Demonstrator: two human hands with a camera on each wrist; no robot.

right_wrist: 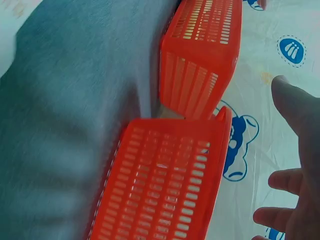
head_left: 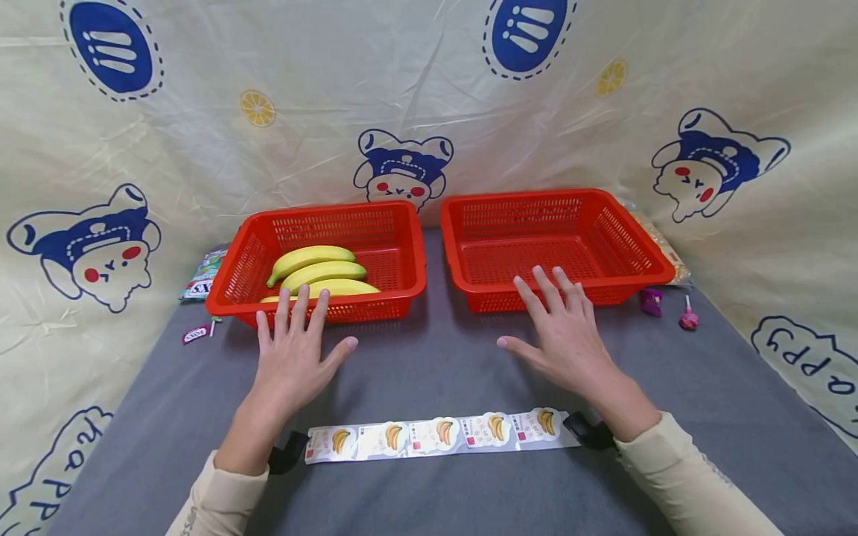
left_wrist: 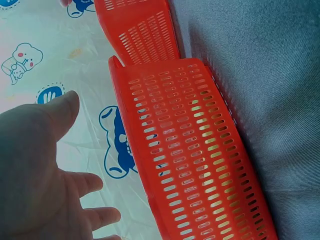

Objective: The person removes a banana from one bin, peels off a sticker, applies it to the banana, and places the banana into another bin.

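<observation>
My left hand (head_left: 295,361) hovers with spread fingers before the left red basket (head_left: 315,310), holding nothing. Inside that basket lie several yellow bananas (head_left: 322,272). On the other side, my right hand (head_left: 563,331) is also spread and holds nothing; its fingertips overlap the front rim of the right red basket (head_left: 623,290) in the head view, and I cannot tell whether they touch. No contents show in the right basket. Between the wrists, a strip of banana-picture stickers (head_left: 434,438) lies on the grey cloth. Both wrist views show thumb and fingers apart from the baskets' sides.
A blue snack bag (head_left: 204,275) sits left of the left basket, near a small purple wrapped candy (head_left: 196,334). To the right are another purple wrapped candy (head_left: 651,301), a pink lollipop (head_left: 688,316) and a tan bag (head_left: 663,246). Printed cloth (head_left: 302,164) hangs behind.
</observation>
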